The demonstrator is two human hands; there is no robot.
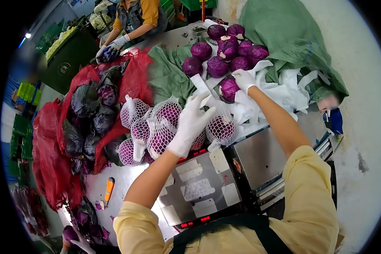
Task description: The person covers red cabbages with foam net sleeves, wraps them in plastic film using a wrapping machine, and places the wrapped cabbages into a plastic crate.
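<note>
Cabbages: netted ones (156,127) heaped loose on the bench (101,186) beside the scale (199,190); a nudge could roll one off. My left hand (190,122), fingers spread open, rests on that heap. My right hand (243,79) seemingly grips a bare cabbage (227,89) on the white netting (283,91).

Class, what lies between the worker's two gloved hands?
In the head view, a netted cabbage and white net sleeves lie between left hand and right hand.

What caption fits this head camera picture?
Gloved left hand rests on netted red cabbages while right hand touches a bare cabbage.
</note>
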